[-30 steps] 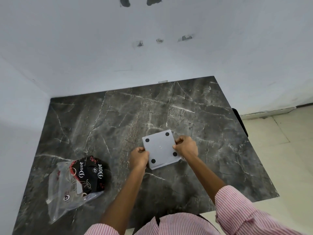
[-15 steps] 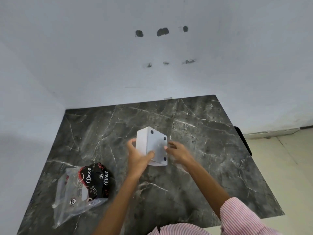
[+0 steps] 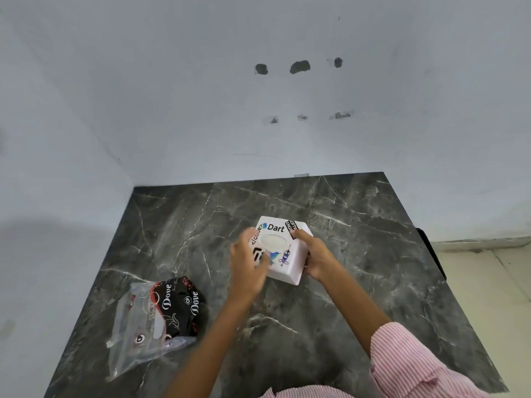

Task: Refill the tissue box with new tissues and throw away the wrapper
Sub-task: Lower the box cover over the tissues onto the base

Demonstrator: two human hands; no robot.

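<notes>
Between both hands, the tissue box (image 3: pixel 283 248) sits, right hand (image 3: pixel 314 258) apparently gripping.

We face a corner of pale, bluish-white walls (image 3: pixel 201 90). The far wall carries three dark holes (image 3: pixel 299 66) in a row, with three smaller chipped marks (image 3: pixel 302 117) below. A dark grey marble-patterned table (image 3: pixel 359 254), white-veined, is pushed into the corner. To the right, cream floor tiles (image 3: pixel 488 280) meet a pale skirting strip (image 3: pixel 482 243). Light is soft and even.
</notes>
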